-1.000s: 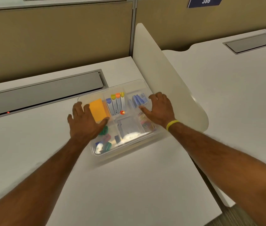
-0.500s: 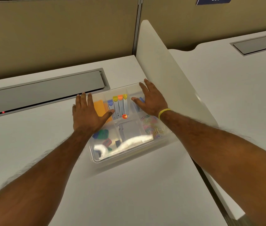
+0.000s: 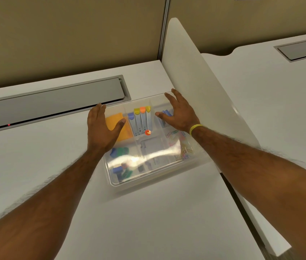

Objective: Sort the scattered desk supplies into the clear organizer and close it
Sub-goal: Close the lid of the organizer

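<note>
Head view: our two hands lie spread over the clear organizer (image 3: 149, 145), which sits on the white desk (image 3: 148, 222) just beside the curved divider panel (image 3: 195, 72) and near the grey cable hatch (image 3: 54, 102). Our left hand (image 3: 102, 131) is flat and wide open, fingers reaching the far left corner, thumb splayed over the orange sticky notes (image 3: 115, 122); it has hold of nothing. Our right hand (image 3: 179, 114), a yellow wristband (image 3: 195, 127) at the wrist, is likewise splayed and grasps nothing, its fingers at the far right corner.

Glare streaks across a clear sheet on top, so we judge the lid is already on and the supplies sorted: the row of colour-tipped metal clips (image 3: 140, 121) in the middle back compartment, the paper clips (image 3: 182, 145) on the right, the binder clips (image 3: 120, 162) front left. No loose supplies show on the desk.

What could go wrong, in our judgement: pressing only the far corners may leave the near edge unlatched, and whether any latch has caught is not visible. An uneven push could also skate the box on the smooth desk toward the divider, or tilt it and spill the small clips across their compartments.
</note>
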`<action>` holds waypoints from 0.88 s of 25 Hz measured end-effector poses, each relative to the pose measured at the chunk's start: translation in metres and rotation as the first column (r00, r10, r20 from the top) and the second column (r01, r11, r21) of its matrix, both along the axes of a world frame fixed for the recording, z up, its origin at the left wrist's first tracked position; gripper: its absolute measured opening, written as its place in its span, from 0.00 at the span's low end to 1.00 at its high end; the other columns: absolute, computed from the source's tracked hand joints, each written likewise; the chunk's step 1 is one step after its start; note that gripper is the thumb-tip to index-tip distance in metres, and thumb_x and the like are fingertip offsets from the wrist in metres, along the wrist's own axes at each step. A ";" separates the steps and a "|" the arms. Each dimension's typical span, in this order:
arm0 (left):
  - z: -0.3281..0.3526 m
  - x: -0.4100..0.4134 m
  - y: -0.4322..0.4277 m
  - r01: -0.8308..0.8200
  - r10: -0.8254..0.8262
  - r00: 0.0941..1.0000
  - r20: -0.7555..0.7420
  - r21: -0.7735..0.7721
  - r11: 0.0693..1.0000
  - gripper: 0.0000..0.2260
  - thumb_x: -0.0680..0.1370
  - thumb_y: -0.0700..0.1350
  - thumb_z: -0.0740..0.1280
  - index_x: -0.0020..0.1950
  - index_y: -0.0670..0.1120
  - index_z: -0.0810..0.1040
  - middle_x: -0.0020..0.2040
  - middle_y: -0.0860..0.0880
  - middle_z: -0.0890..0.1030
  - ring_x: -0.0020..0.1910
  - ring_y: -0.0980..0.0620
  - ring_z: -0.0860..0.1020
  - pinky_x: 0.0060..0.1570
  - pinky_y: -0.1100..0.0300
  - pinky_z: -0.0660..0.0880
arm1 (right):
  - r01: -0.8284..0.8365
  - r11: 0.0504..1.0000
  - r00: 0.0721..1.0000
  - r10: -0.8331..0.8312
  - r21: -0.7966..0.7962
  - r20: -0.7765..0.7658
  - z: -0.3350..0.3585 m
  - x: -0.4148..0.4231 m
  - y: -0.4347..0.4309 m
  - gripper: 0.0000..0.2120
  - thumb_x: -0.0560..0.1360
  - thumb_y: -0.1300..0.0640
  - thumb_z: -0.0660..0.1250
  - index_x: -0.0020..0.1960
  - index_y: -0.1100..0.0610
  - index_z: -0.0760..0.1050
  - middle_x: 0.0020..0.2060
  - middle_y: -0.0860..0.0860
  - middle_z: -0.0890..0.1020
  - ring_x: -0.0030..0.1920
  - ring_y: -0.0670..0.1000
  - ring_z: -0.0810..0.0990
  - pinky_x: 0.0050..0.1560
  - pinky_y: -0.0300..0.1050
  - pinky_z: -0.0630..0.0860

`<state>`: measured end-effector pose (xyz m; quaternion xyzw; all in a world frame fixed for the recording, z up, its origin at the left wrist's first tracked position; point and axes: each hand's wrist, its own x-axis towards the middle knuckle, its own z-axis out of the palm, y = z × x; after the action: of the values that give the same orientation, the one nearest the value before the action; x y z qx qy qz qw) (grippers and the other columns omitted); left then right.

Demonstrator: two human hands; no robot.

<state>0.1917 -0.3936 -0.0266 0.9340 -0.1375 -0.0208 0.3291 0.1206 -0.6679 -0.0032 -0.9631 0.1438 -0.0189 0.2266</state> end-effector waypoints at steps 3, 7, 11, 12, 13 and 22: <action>0.008 -0.004 0.000 -0.036 0.028 0.997 -0.074 -0.117 0.993 0.36 0.76 0.55 0.68 0.78 0.45 0.55 0.79 0.46 0.57 0.77 0.46 0.56 0.73 0.52 0.56 | 0.001 0.991 1.000 -0.003 0.132 0.017 0.010 -0.004 -0.004 0.37 0.73 0.39 0.67 0.76 0.54 0.60 0.78 0.50 0.55 0.76 0.52 0.58 0.74 0.49 0.60; 0.014 -0.030 0.016 -0.202 0.083 0.952 -0.296 -0.397 0.896 0.30 0.79 0.49 0.65 0.77 0.45 0.55 0.76 0.44 0.62 0.73 0.44 0.64 0.70 0.52 0.64 | 0.097 0.967 0.995 -0.101 0.234 0.006 0.012 -0.029 -0.004 0.37 0.76 0.46 0.68 0.77 0.58 0.56 0.77 0.53 0.59 0.76 0.52 0.59 0.73 0.42 0.56; 0.005 -0.091 0.030 -0.269 0.066 0.909 -0.412 -0.456 0.849 0.25 0.82 0.48 0.58 0.78 0.47 0.56 0.75 0.46 0.65 0.71 0.44 0.67 0.68 0.46 0.68 | 0.173 0.960 0.984 -0.161 0.218 -0.072 0.003 -0.077 0.004 0.39 0.77 0.43 0.64 0.78 0.57 0.50 0.76 0.52 0.61 0.74 0.52 0.63 0.72 0.47 0.63; 0.004 -0.102 0.030 -0.285 0.067 0.907 -0.416 -0.489 0.824 0.23 0.82 0.47 0.58 0.77 0.47 0.57 0.73 0.46 0.67 0.70 0.44 0.69 0.67 0.44 0.69 | 0.175 0.967 0.984 -0.164 0.187 -0.074 0.001 -0.086 0.006 0.38 0.77 0.43 0.63 0.78 0.57 0.50 0.76 0.53 0.61 0.74 0.53 0.64 0.71 0.48 0.64; 0.004 -0.110 0.029 -0.304 0.074 0.905 -0.419 -0.514 0.802 0.22 0.83 0.46 0.58 0.77 0.47 0.58 0.72 0.46 0.69 0.69 0.45 0.70 0.66 0.43 0.70 | 0.178 0.972 0.983 -0.170 0.153 -0.066 0.000 -0.094 0.009 0.37 0.78 0.42 0.62 0.79 0.56 0.49 0.76 0.53 0.61 0.73 0.53 0.65 0.70 0.49 0.65; 0.005 -0.120 0.024 -0.403 0.165 0.883 -0.440 -0.528 0.748 0.18 0.84 0.45 0.56 0.74 0.46 0.65 0.68 0.45 0.74 0.66 0.44 0.74 0.63 0.42 0.73 | 0.192 0.979 0.981 -0.193 0.067 0.008 -0.007 -0.104 0.017 0.37 0.78 0.40 0.59 0.78 0.55 0.50 0.76 0.52 0.62 0.71 0.55 0.68 0.67 0.49 0.67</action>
<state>0.0722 -0.3699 -0.0220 0.7678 0.0733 -0.0978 0.6289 0.0164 -0.6506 -0.0101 -0.9365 0.2354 -0.0433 0.2564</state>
